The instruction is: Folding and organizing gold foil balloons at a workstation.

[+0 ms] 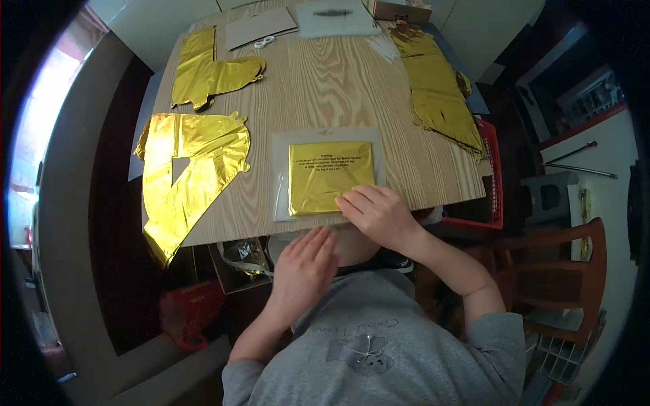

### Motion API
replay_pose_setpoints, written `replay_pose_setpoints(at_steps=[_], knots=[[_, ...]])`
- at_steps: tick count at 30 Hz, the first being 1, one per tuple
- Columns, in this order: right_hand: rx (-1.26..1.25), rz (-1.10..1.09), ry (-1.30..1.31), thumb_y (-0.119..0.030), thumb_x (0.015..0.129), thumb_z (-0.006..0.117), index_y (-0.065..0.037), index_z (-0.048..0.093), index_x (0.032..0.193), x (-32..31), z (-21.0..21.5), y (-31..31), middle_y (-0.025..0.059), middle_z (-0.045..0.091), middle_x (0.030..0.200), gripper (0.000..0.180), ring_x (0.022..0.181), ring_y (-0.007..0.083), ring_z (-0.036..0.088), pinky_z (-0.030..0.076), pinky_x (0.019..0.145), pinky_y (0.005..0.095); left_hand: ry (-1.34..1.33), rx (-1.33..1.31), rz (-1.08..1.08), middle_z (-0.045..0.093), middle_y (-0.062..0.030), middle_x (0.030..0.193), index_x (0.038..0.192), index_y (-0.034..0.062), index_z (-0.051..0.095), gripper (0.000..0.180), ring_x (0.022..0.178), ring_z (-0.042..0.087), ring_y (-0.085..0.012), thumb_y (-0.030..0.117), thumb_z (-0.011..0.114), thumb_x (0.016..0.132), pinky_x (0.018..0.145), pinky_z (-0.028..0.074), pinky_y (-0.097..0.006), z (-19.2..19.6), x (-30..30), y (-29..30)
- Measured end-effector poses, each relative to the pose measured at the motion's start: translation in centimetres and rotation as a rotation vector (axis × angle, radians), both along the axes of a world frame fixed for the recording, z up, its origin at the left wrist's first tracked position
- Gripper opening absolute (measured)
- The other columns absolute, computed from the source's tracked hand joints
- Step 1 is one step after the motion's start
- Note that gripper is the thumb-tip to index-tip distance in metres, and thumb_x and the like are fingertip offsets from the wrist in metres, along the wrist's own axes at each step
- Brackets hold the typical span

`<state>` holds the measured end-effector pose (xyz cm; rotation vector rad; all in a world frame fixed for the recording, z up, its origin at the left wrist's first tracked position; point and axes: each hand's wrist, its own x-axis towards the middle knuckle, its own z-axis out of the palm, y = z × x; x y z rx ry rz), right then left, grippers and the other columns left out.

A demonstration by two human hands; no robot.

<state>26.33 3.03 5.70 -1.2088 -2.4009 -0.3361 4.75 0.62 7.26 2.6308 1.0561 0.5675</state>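
A clear plastic bag (279,197) lies near the front edge of the table, with a folded sheet of gold foil (332,169) inside and dark print on its face. My right hand (379,214) rests over the bag's lower right corner, fingers laid on the plastic and the foil; its thumb is hidden. My left hand (308,260) is just off the table's front edge, below the bag and apart from it. Its fingers are stretched out side by side, and nothing shows in them.
Flat gold foil balloons lie at left (193,183), far left (210,71) and far right (437,88). White-handled scissors (265,42), a grey board (261,28) and a clear plastic stack (337,19) sit at the back. A red basket (496,172) stands right, a wooden chair (592,271) beyond.
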Motion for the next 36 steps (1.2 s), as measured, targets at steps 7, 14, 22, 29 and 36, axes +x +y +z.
replay_pose_setpoints(at_steps=[7,14,22,29,36], knots=[[-0.095,-0.042,0.213,-0.019,0.079,0.067,-0.006,0.064,0.103,1.0,0.9,0.0,0.0072,0.062,0.105,0.028,0.102,0.0234,0.059,0.048,0.089,0.0366,-0.011,0.134,0.068,0.054,-0.0187,0.129,0.118,0.0005,0.057,0.04,0.126,0.048,-0.0339,0.021,0.065,0.085,0.103,0.039,-0.046,1.2,0.7,8.0],[-0.192,-0.213,0.425,-0.008,0.079,0.064,-0.005,0.064,0.103,5.4,-0.4,0.6,0.0098,0.061,0.109,0.024,0.103,0.0294,0.058,0.047,0.089,0.0393,0.176,0.037,-0.197,0.034,-0.0187,0.149,0.14,0.007,0.041,0.064,0.141,0.027,-0.038,0.045,0.054,0.09,0.114,0.02,-0.053,-0.9,3.9,12.3],[-0.229,-0.031,0.16,-0.009,0.073,0.062,-0.011,0.065,0.1,7.6,0.2,4.1,0.0051,0.061,0.102,0.027,0.101,0.0252,0.058,0.044,0.09,0.039,0.284,0.079,-0.231,0.034,-0.0168,0.15,0.144,0.0119,0.039,0.071,0.141,0.024,-0.039,0.058,0.045,0.09,0.114,0.013,-0.057,-1.8,4.2,13.0],[-0.266,0.04,0.084,-0.011,0.077,0.057,-0.014,0.066,0.094,8.3,0.1,6.7,0.0026,0.063,0.101,0.019,0.105,0.0216,0.057,0.043,0.093,0.038,0.281,0.081,-0.227,0.034,-0.0168,0.15,0.144,0.0125,0.04,0.073,0.141,0.025,-0.0392,0.06,0.045,0.089,0.114,0.014,-0.057,-1.9,4.1,13.1],[-0.346,0.177,0.021,-0.017,0.081,0.054,-0.016,0.066,0.093,8.3,0.7,7.8,0.0037,0.062,0.104,0.017,0.107,0.0221,0.056,0.044,0.094,0.037,0.282,0.061,-0.225,0.035,-0.0164,0.149,0.143,0.0131,0.04,0.075,0.14,0.025,-0.0396,0.062,0.047,0.087,0.113,0.015,-0.058,-2.0,4.3,13.2]])
